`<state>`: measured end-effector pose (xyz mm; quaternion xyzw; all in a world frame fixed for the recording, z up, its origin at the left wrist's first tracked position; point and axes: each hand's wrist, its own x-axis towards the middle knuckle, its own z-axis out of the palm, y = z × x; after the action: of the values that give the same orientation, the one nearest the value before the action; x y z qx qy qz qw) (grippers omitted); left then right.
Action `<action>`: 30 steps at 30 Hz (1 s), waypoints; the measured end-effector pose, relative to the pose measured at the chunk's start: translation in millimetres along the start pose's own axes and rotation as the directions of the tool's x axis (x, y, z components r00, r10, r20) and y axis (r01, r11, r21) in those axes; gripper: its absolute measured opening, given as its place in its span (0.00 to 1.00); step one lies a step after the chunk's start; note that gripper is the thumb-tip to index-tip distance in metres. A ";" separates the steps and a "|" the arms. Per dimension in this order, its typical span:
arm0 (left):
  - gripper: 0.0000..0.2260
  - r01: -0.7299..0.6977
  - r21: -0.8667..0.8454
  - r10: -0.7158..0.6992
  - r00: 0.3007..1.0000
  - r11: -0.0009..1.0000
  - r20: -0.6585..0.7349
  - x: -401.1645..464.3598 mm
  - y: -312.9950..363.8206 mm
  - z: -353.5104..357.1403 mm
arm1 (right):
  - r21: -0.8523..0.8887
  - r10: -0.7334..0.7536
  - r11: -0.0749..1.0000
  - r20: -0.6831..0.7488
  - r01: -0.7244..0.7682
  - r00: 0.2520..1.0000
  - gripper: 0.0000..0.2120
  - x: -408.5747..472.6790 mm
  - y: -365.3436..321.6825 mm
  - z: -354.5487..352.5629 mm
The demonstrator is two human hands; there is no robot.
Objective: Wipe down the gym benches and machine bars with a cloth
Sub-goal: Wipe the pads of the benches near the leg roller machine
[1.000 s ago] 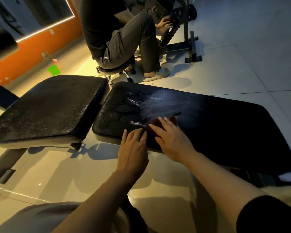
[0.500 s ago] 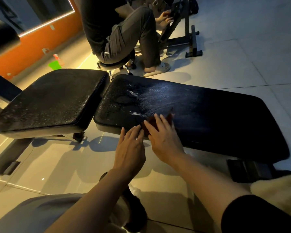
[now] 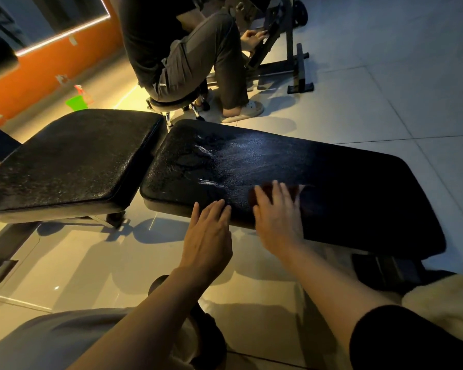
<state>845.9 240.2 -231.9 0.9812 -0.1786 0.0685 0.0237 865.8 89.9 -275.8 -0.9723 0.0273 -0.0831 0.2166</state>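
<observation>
A long black bench pad [image 3: 332, 182] lies across the middle, with wet streaks shining on its left half. My right hand [image 3: 277, 217] presses flat, fingers straight, on a dark reddish cloth [image 3: 292, 192] near the pad's front edge; most of the cloth is hidden under the hand. My left hand [image 3: 207, 236] rests with straight fingers on the pad's front edge, just left of the right hand, holding nothing. A second black seat pad [image 3: 64, 161] sits to the left, separated by a narrow gap.
Another person [image 3: 182, 49] sits on a small wheeled stool [image 3: 177, 105] beyond the bench, hands on a black machine frame [image 3: 292, 54]. A green bucket [image 3: 76, 102] with a spray bottle stands by the orange wall. Pale tiled floor surrounds the bench.
My right hand has slid the cloth to the right along the front of the pad. My left hand has kept its place on the edge.
</observation>
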 end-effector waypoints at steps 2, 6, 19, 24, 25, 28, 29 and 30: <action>0.25 -0.001 0.002 0.001 1.000 1.000 -0.005 0.9 0.3 0.4 | 0.011 -0.107 0.994 0.024 0.107 0.994 0.25 0.9 -14.0 4.4; 0.24 -0.042 -0.020 0.042 0.999 0.999 -0.014 7.6 11.5 1.9 | 0.048 -0.209 0.977 0.073 0.206 0.975 0.24 4.1 -0.2 -1.8; 0.21 -0.132 -0.031 0.133 0.991 0.991 0.004 37.7 53.7 15.9 | 0.090 0.023 0.996 0.029 -0.026 0.999 0.23 -18.5 68.5 -9.2; 0.22 -0.126 -0.021 0.126 0.992 0.992 0.003 61.1 55.0 15.7 | 0.027 -0.036 0.999 0.046 0.035 0.998 0.23 0.7 72.2 -15.0; 0.22 -0.125 -0.028 0.125 0.992 0.992 -0.002 66.5 55.5 15.5 | 0.013 -0.053 0.999 0.044 0.053 0.998 0.24 5.8 73.7 -14.9; 0.22 -0.119 -0.018 0.119 0.993 0.993 0.008 83.5 56.4 15.5 | -0.015 -0.082 0.996 0.046 0.083 0.996 0.24 26.0 79.6 -14.6; 0.22 -0.115 -0.015 0.115 0.993 0.993 0.011 89.9 56.0 15.7 | -0.025 -0.089 0.996 0.042 0.091 0.995 0.24 33.7 82.7 -13.4; 0.22 -0.110 -0.014 0.111 0.994 0.994 0.014 96.4 55.1 15.9 | -0.038 -0.099 0.994 0.037 0.101 0.994 0.23 41.2 85.9 -12.4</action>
<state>917.7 154.1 -232.7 0.9701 -0.2333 0.0615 0.0251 902.8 3.3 -295.1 -0.9779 -0.0236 -0.0763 0.1934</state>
